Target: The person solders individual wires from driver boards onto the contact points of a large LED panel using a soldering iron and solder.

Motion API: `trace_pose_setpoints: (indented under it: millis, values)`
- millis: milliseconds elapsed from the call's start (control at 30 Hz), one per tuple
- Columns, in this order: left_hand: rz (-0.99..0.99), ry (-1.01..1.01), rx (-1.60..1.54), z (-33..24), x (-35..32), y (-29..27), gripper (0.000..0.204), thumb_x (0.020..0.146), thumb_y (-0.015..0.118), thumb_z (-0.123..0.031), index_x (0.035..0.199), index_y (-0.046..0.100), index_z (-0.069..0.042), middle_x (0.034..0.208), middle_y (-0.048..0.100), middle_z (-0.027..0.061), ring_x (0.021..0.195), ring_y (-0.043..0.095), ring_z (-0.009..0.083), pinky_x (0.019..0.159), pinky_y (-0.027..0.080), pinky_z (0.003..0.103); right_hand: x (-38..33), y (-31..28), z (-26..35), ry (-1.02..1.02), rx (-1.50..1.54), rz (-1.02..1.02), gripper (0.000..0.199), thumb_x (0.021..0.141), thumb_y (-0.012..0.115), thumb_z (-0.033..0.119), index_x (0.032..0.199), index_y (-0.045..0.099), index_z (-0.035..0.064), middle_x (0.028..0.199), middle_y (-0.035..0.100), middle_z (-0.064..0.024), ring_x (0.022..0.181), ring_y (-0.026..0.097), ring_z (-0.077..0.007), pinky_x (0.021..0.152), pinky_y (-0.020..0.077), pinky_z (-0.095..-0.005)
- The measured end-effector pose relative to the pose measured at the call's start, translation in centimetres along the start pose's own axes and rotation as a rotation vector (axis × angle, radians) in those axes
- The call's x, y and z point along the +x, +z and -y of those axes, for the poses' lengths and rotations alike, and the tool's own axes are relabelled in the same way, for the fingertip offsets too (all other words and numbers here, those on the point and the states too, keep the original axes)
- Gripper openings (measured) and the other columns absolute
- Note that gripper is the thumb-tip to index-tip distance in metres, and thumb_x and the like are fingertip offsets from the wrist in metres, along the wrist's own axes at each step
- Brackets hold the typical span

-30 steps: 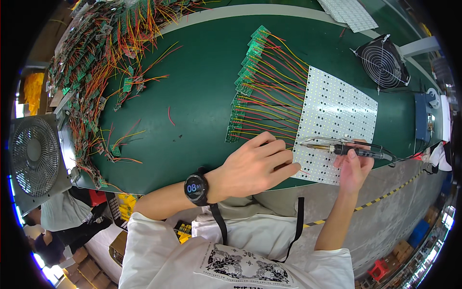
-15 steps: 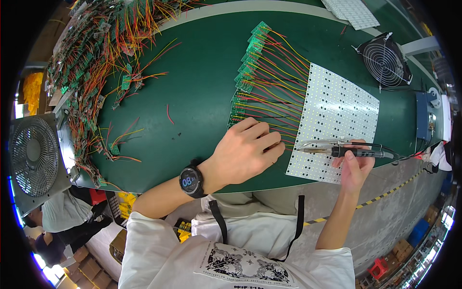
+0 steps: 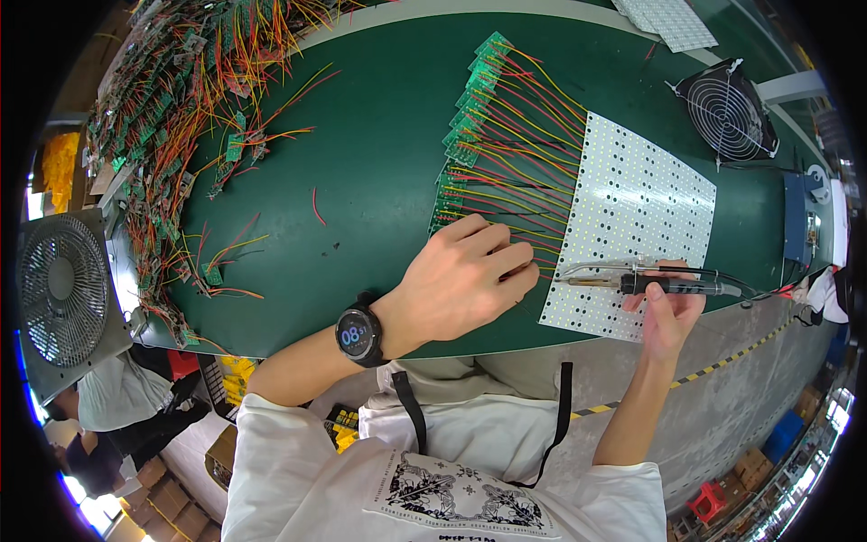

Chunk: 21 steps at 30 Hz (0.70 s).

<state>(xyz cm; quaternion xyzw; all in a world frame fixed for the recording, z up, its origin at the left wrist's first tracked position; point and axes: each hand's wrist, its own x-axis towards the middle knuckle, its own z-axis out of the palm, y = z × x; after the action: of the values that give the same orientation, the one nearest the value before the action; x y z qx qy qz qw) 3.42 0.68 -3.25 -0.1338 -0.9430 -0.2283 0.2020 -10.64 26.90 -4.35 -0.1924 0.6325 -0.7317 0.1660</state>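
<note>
My right hand grips a soldering iron with a thin curved metal tube alongside it. Its tip points left, at the lower left edge of a white LED panel dotted with small lights and dark holes. My left hand, with a watch on its wrist, is closed, fingertips curled down by the panel's left edge. A wire runs from those fingers to the iron's tip; the exact pinch is hidden. Red and yellow wires join the panel's left edge to a row of overlapping green circuit boards.
A big heap of wired circuit boards covers the left of the green table. A small fan and a blue box stand at the right. More white panels lie at the back. A large fan stands left.
The iron's tip has shifted slightly left, closer to the panel's edge. My left hand stays almost in place, and the whole view has moved a little.
</note>
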Motion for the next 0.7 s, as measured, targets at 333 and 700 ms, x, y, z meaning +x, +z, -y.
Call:
trace_pose_setpoints:
  millis: [333,700]
  values:
    - [-0.005,0.018,0.019,-0.1,-0.09,-0.05,0.022,0.066,0.073,-0.012,0.087,0.069,-0.007,0.084,0.059,-0.0001,0.071,0.055,0.0171,0.064,0.046,0.031,0.01,0.5,0.2,0.004,-0.011,-0.018,0.028,0.082,0.068,-0.003,0.107,0.056,-0.0082,0.094,0.062,-0.0157,0.06,0.065,-0.0228,0.047,0.0554,-0.0311]
    - [-0.014,0.028,0.039,-0.32,-0.11,0.07,0.02,0.066,0.071,-0.01,0.086,0.068,-0.007,0.083,0.059,0.0001,0.07,0.055,0.0165,0.063,0.046,0.031,-0.08,0.58,0.32,0.007,-0.015,-0.028,0.028,0.082,0.069,-0.002,0.106,0.056,-0.0077,0.092,0.062,-0.015,0.059,0.064,-0.0223,0.047,0.055,-0.0307]
